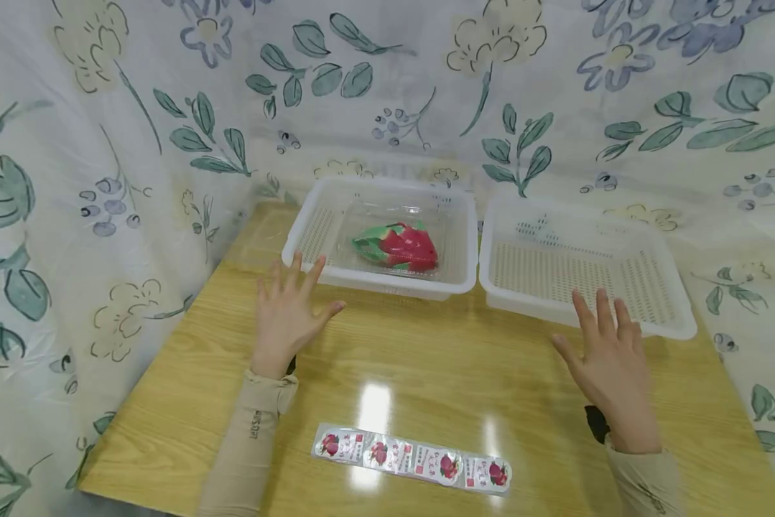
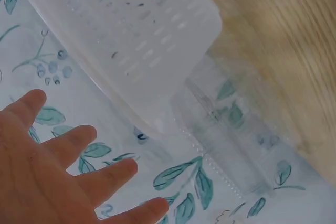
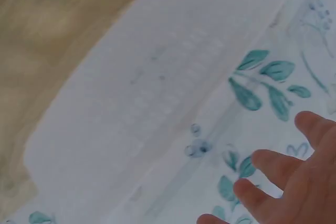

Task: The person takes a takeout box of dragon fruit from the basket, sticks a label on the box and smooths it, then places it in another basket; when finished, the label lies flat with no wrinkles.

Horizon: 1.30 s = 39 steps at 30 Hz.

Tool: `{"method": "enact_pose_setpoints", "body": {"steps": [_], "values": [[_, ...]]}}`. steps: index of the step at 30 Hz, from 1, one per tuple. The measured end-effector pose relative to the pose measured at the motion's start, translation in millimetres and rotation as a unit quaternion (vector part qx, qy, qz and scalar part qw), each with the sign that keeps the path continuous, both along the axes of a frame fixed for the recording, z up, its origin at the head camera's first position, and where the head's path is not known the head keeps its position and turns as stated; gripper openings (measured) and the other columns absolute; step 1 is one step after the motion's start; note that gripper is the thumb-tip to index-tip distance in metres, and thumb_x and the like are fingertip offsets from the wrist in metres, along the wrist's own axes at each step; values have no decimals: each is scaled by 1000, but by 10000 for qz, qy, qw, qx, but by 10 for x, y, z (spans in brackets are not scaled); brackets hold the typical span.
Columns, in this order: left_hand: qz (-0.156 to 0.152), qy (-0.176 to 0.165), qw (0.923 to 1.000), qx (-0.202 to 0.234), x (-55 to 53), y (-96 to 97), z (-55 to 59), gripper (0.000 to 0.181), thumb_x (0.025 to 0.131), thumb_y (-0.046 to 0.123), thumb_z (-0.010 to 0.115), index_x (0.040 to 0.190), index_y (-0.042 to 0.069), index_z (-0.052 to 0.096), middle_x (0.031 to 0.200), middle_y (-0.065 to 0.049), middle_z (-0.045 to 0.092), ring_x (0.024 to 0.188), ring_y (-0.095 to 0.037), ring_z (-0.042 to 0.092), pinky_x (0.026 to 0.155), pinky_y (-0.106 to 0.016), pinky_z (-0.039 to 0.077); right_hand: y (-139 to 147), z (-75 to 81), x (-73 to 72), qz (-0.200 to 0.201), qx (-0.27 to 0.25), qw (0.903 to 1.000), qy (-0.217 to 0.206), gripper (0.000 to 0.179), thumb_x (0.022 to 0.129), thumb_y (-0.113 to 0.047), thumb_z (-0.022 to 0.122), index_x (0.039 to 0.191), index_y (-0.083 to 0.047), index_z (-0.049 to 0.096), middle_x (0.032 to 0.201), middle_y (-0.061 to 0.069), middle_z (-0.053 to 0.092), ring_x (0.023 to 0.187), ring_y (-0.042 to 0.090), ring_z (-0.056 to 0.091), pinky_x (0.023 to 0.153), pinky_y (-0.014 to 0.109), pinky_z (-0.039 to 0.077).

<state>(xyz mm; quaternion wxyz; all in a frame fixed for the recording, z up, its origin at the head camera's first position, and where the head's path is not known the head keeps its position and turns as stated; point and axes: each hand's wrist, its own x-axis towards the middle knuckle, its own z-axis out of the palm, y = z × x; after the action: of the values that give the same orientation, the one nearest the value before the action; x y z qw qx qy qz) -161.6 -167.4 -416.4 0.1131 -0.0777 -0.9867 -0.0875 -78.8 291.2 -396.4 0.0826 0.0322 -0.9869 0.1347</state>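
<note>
My left hand (image 1: 284,309) hovers with fingers spread by the front left corner of the left white basket (image 1: 387,281), holding nothing. Inside that basket, a red and green dragon fruit (image 1: 408,246) sits in a clear plastic box (image 1: 355,215). On the right, my right hand (image 1: 613,359) has its fingers spread and overlaps the front rim of the right white basket (image 1: 542,305) in the head view. Nothing is in its grasp. Both wrist views show the fingers apart, the left hand (image 2: 58,166) and the right hand (image 3: 294,177) each beside a basket wall.
A strip of labels (image 1: 413,459) printed with dragon fruit lies near the front of the wooden table (image 1: 426,359). Clear plastic packaging (image 1: 264,230) stands left of the left basket. Flower-patterned cloth (image 1: 393,86) hangs behind and on both sides.
</note>
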Motion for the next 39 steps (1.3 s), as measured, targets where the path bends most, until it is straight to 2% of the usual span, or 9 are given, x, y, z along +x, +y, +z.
{"method": "enact_pose_setpoints", "body": {"steps": [4,9,15,22,27,29,32,36,39], "values": [[90,-187,9994,278,-54,28,5,84,88,74,41,156,31,17,162,-16,16,145,-51,13,110,-74,15,-215,160,-167,189,-85,9997,86,75,99,-56,40,157,-23,7,161,23,11,145,50,10,112,70,12],[191,-552,9948,835,-88,84,14,80,92,67,41,156,29,14,163,-17,13,140,-53,26,109,-73,19,-515,318,-411,470,-410,9975,325,75,97,-58,42,157,-20,14,158,22,23,136,54,27,105,71,24],[261,-680,9845,1594,-150,198,-1,83,90,76,30,156,29,13,163,-17,14,142,-48,27,107,-73,25,-850,401,-722,796,-648,9938,431,77,96,-64,37,156,-19,19,157,21,27,137,51,30,109,67,26],[335,-533,9772,2026,-209,333,-72,83,90,77,23,155,27,20,162,-17,18,137,-50,34,107,-70,29,-1208,437,-1060,1063,-1154,9874,219,81,93,-71,31,155,-20,21,158,15,28,141,45,30,107,63,33],[462,-365,9724,2256,-243,412,-121,87,86,82,18,155,28,22,161,-17,18,135,-51,36,106,-68,31,-1431,386,-1332,1151,-1702,9786,-140,84,93,-72,28,156,-17,19,160,13,25,146,38,26,116,58,26],[522,-344,9703,2337,-249,435,-134,88,85,82,18,155,29,22,162,-16,17,134,-50,36,105,-68,32,-1511,340,-1434,1105,-1912,9746,-383,85,93,-72,27,156,-16,18,161,13,21,148,37,22,118,57,21],[592,-369,9682,2401,-256,457,-157,85,87,80,21,155,30,22,163,-14,15,136,-50,34,105,-68,32,-1619,259,-1557,943,-2115,9701,-724,85,93,-71,27,156,-15,17,162,17,16,148,39,18,118,60,19],[638,-350,9666,2459,-257,473,-192,79,90,76,26,155,30,22,163,-12,13,138,-50,31,106,-68,31,-1738,180,-1675,778,-2273,9653,-1026,76,98,-60,32,156,-12,16,162,20,11,149,41,12,119,60,15],[626,-282,9659,2496,-252,482,-220,81,89,76,24,155,29,22,164,-11,12,138,-51,31,107,-68,30,-1801,143,-1735,656,-2355,9629,-1144,72,100,-52,35,155,-10,15,162,23,9,149,41,9,120,59,11]]}}
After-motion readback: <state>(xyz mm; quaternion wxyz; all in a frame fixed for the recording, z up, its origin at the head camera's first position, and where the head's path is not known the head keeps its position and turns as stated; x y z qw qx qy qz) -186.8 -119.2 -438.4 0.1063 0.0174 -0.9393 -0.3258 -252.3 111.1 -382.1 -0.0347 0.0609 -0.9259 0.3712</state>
